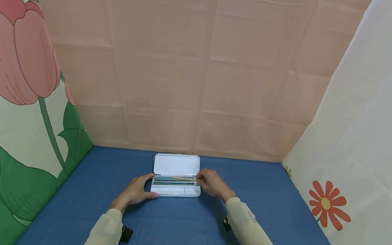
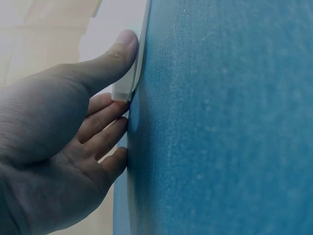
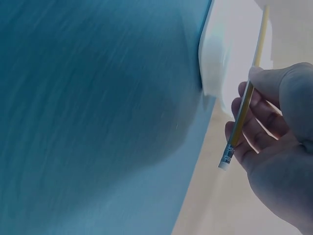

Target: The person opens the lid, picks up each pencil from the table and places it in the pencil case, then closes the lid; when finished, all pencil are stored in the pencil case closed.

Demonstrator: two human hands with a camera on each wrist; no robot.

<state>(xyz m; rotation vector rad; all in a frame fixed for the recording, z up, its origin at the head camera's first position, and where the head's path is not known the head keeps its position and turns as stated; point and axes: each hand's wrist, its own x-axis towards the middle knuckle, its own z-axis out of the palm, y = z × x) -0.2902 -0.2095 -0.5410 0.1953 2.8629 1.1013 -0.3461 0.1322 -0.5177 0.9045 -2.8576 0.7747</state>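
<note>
A white pencil case (image 1: 167, 190) lies on the blue tabletop with its lid (image 1: 176, 164) raised at the back. Several dark pencils (image 1: 169, 182) lie lengthwise inside it. My left hand (image 1: 137, 190) holds the case's left end, thumb at the front corner and fingers toward the back; the left wrist view shows the thumb (image 2: 115, 58) against the case wall. Over the right end of the case, my right hand (image 1: 213, 182) pinches a yellow pencil (image 3: 250, 90) between thumb and fingers. Its white eraser end points back past the fingers, and the other end reaches over the case.
Blue cloth (image 1: 175, 227) covers the table. A plain tan sheet (image 1: 199, 81) hangs behind it. Printed panels stand at both sides, a pink tulip (image 1: 20, 53) on the left and a red flower (image 1: 327, 203) on the right.
</note>
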